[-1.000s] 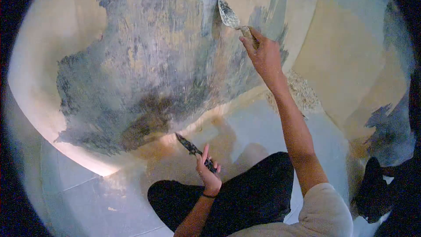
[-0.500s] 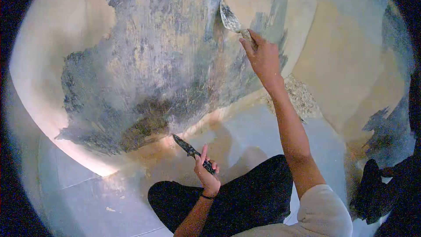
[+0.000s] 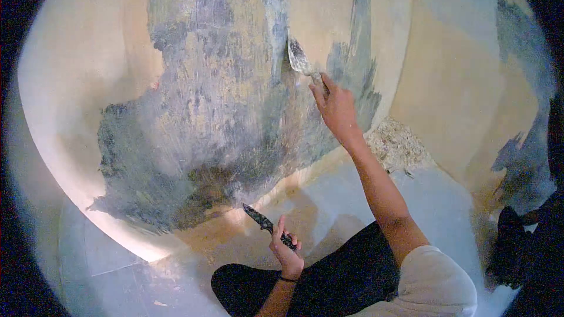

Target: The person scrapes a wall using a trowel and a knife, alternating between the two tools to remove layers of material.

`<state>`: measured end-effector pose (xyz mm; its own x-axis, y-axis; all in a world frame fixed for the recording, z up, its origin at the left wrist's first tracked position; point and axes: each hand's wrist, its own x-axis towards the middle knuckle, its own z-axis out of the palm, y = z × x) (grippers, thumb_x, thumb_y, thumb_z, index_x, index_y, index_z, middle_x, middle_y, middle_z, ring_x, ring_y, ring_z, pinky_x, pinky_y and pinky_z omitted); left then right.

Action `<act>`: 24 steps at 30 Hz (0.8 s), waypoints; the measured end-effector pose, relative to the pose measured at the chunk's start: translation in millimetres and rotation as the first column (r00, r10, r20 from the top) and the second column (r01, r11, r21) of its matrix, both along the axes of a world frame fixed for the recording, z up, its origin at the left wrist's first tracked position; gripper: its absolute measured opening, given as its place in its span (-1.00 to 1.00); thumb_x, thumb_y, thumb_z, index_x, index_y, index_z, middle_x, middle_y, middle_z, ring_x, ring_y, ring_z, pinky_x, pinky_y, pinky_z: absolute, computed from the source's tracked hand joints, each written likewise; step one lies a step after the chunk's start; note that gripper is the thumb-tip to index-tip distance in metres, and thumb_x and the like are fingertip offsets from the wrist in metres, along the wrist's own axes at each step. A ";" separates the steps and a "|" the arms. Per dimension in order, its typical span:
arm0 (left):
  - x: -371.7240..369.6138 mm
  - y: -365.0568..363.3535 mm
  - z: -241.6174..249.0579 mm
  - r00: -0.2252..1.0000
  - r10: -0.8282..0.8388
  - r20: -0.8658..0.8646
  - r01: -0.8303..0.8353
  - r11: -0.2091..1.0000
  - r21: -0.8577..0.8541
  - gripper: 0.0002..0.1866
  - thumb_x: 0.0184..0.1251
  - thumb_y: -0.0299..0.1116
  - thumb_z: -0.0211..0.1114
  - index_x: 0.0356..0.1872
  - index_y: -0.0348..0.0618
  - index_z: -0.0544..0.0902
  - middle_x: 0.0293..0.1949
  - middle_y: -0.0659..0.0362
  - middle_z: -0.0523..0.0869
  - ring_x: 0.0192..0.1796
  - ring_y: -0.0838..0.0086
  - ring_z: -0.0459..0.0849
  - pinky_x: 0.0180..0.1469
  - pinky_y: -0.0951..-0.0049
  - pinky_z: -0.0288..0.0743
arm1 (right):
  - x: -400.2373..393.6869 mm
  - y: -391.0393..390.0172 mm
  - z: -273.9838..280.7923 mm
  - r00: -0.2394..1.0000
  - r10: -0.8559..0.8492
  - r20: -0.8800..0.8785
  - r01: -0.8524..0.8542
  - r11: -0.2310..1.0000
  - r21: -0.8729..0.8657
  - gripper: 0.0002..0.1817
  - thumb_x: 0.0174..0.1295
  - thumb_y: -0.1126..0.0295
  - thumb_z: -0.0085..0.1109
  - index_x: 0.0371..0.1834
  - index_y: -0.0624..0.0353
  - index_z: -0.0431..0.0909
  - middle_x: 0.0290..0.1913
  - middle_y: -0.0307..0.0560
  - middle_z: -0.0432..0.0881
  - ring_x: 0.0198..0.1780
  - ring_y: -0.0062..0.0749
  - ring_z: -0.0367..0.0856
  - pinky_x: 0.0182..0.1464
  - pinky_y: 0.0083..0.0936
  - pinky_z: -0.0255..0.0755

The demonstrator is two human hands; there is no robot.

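Observation:
My right hand [image 3: 336,108] is closed around the handle of a trowel [image 3: 298,58]. The trowel's worn, pale-smeared blade lies against or very near the curved wall [image 3: 211,82], beside a bluish streak; firm contact is hard to judge. Much of this wall carries rough grey-blue patches with cream showing through. Lower down, my left hand [image 3: 286,255] grips a dark patterned knife [image 3: 258,218], index finger raised off the handle. The knife's blade is out and points up-left, its tip near the wall's bottom edge.
A heap of pale flakes [image 3: 399,145] lies on the floor [image 3: 338,185] at the wall's foot, right of my forearm. Another patchy wall [image 3: 464,82] rises at right. Dark clothing and a shoe [image 3: 508,240] of another person seem visible at the right edge.
The whole view has shifted, so the wall and floor appear lower. The trowel sits slightly farther down the wall. My left hand keeps its hold on the knife.

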<state>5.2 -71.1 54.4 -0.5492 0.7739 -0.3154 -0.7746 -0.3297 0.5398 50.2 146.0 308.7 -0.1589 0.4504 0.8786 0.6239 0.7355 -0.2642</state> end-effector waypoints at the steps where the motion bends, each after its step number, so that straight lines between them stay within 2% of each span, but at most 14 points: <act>1: 0.4 2.0 -1.0 1.000 -0.010 0.015 0.010 1.000 -0.013 -0.69 0.35 -0.17 0.13 -0.03 -0.08 0.65 -0.47 0.36 0.30 -0.65 0.62 0.32 -0.67 0.55 0.13 | 1.0 -2.2 -0.5 1.000 0.012 -0.005 -0.013 0.999 -0.033 -0.54 0.26 0.16 0.15 0.04 0.35 0.54 -0.59 0.21 0.51 -0.57 0.00 0.55 -0.45 -0.20 0.38; 4: 0.6 2.0 -8.6 0.999 -0.016 0.041 0.018 0.998 -0.054 -0.69 0.34 -0.17 0.14 -0.04 -0.09 0.65 -0.49 0.36 0.29 -0.66 0.62 0.31 -0.65 0.56 0.14 | 1.9 6.0 9.8 0.999 -0.030 0.024 0.028 0.997 0.073 -0.55 0.26 0.16 0.16 0.03 0.34 0.54 -0.61 0.20 0.51 -0.56 0.01 0.56 -0.43 -0.21 0.41; 7: 4.4 1.5 -6.2 1.000 0.015 0.021 -0.014 0.999 -0.037 -0.67 0.35 -0.18 0.14 0.01 -0.11 0.63 -0.49 0.36 0.29 -0.65 0.62 0.30 -0.64 0.57 0.14 | 6.1 -9.3 28.6 0.996 -0.041 0.083 0.041 0.999 0.000 -0.55 0.26 0.16 0.16 0.04 0.33 0.54 -0.59 0.19 0.53 -0.53 0.03 0.58 -0.41 -0.20 0.43; 10: 4.2 2.5 -7.9 0.999 0.011 -0.038 -0.011 1.000 -0.003 -0.64 0.37 -0.19 0.10 0.08 -0.11 0.61 -0.48 0.36 0.29 -0.64 0.62 0.30 -0.64 0.57 0.15 | 8.0 -5.3 10.7 0.995 -0.055 0.079 0.050 0.996 0.073 -0.55 0.26 0.17 0.16 0.05 0.30 0.54 -0.61 0.19 0.52 -0.56 0.02 0.57 -0.43 -0.21 0.42; 11: 3.5 2.5 -9.2 0.998 0.006 -0.063 -0.006 1.000 -0.006 -0.63 0.38 -0.19 0.08 0.10 -0.11 0.61 -0.48 0.36 0.29 -0.63 0.62 0.31 -0.64 0.57 0.15 | 9.1 -5.4 12.9 0.997 -0.035 0.074 0.033 0.999 0.034 -0.55 0.27 0.14 0.13 0.06 0.28 0.54 -0.58 0.19 0.55 -0.52 0.06 0.58 -0.39 -0.16 0.45; 13: 3.0 8.1 -12.4 0.996 -0.009 -0.094 0.007 1.000 -0.019 -0.62 0.39 -0.20 0.06 0.11 -0.12 0.61 -0.47 0.36 0.29 -0.63 0.63 0.31 -0.64 0.57 0.16 | 10.9 -2.5 20.8 0.998 0.006 0.057 -0.004 0.999 -0.044 -0.53 0.28 0.08 0.08 0.08 0.23 0.53 -0.50 0.20 0.63 -0.45 0.12 0.62 -0.31 -0.08 0.51; 16: 8.5 11.7 -25.4 0.989 -0.022 -0.145 0.011 0.997 -0.073 -0.62 0.38 -0.22 0.05 0.10 -0.15 0.62 -0.45 0.35 0.28 -0.63 0.63 0.30 -0.63 0.58 0.17 | -0.7 28.7 21.3 0.994 0.059 -0.095 -0.055 0.998 0.040 -0.54 0.26 0.13 0.16 0.07 0.27 0.53 -0.60 0.19 0.53 -0.55 0.02 0.57 -0.43 -0.21 0.43; 19: 10.4 13.8 -45.8 0.968 -0.027 -0.250 0.001 0.995 -0.100 -0.61 0.37 -0.25 0.03 0.11 -0.15 0.61 -0.44 0.35 0.27 -0.63 0.64 0.29 -0.62 0.60 0.18 | 14.0 31.6 -21.9 0.997 0.056 -0.053 -0.053 0.997 0.048 -0.55 0.26 0.11 0.16 0.01 0.28 0.54 -0.57 0.22 0.53 -0.53 0.05 0.57 -0.43 -0.20 0.42; 21: 11.2 21.1 -54.0 0.958 -0.055 -0.280 0.020 0.992 -0.126 -0.61 0.37 -0.26 0.01 0.13 -0.13 0.60 -0.45 0.36 0.26 -0.63 0.65 0.27 -0.63 0.61 0.17 | 33.0 33.6 -83.2 0.993 0.103 -0.053 -0.106 0.993 -0.049 -0.56 0.26 0.11 0.16 -0.05 0.30 0.56 -0.57 0.23 0.52 -0.54 0.05 0.53 -0.44 -0.19 0.37; 23: 14.2 28.5 -64.6 0.943 -0.084 -0.323 0.039 0.989 -0.143 -0.61 0.38 -0.28 0.01 0.15 -0.10 0.60 -0.48 0.37 0.25 -0.64 0.67 0.26 -0.63 0.62 0.15 | 58.6 40.6 -161.6 0.986 0.161 -0.034 -0.164 0.935 -0.316 -0.55 0.24 0.08 0.18 -0.14 0.34 0.57 -0.58 0.19 0.50 -0.56 -0.06 0.51 -0.46 -0.23 0.34; 24: 15.6 29.0 -73.5 0.929 -0.099 -0.356 0.048 0.988 -0.149 -0.62 0.38 -0.29 0.02 0.15 -0.09 0.59 -0.50 0.38 0.24 -0.64 0.68 0.25 -0.63 0.63 0.15 | 74.4 21.4 -179.5 0.982 0.189 -0.013 -0.176 0.889 -0.422 -0.52 0.21 0.05 0.20 -0.23 0.37 0.57 -0.63 0.15 0.45 -0.58 -0.21 0.51 -0.47 -0.28 0.33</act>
<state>20.8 -42.1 -19.1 -0.5884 0.7805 -0.2111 -0.5382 -0.1832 0.8226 124.6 167.4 129.2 -0.2956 0.7364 0.6086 0.5009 0.6619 -0.5576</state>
